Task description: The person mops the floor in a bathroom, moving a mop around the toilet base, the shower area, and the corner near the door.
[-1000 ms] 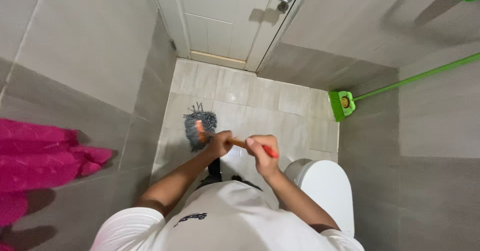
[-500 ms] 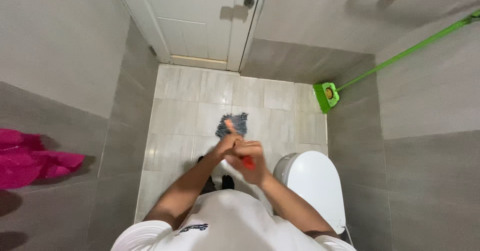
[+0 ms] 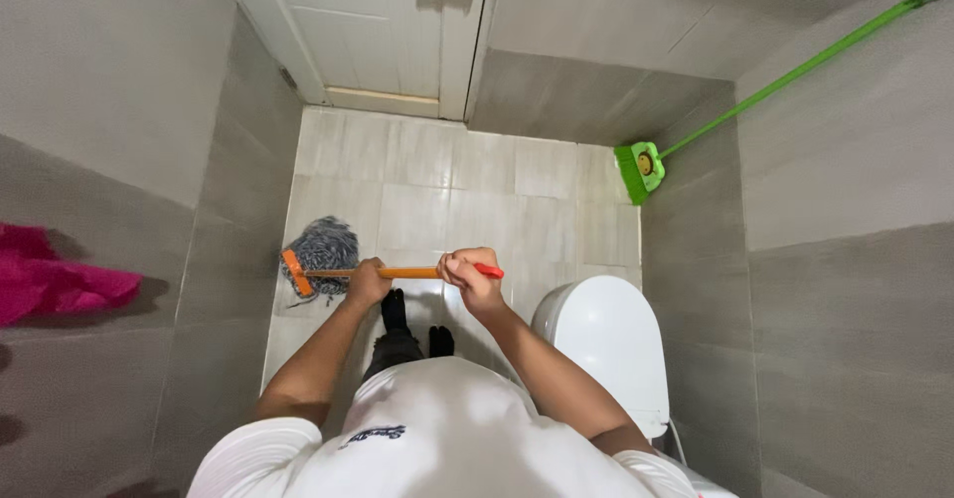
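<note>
I hold a mop with an orange handle (image 3: 407, 272) across my body. My left hand (image 3: 366, 283) grips the handle low down, near the head. My right hand (image 3: 470, 275) grips it near the red end cap (image 3: 489, 270). The grey string mop head (image 3: 323, 248) lies on the pale tiled floor (image 3: 467, 180) by the left wall, with its orange clamp (image 3: 291, 272) on its near side. My dark-socked feet (image 3: 412, 324) stand on the tiles below the handle.
A white toilet with its lid down (image 3: 606, 344) stands close on my right. A green broom (image 3: 641, 168) leans against the right wall. A white door (image 3: 383, 31) is shut ahead. A pink cloth (image 3: 50, 279) hangs on the left wall.
The mop head has swung from the middle of the floor to the left wall. The handle now lies almost level across me, and both hands have spread apart along it.
</note>
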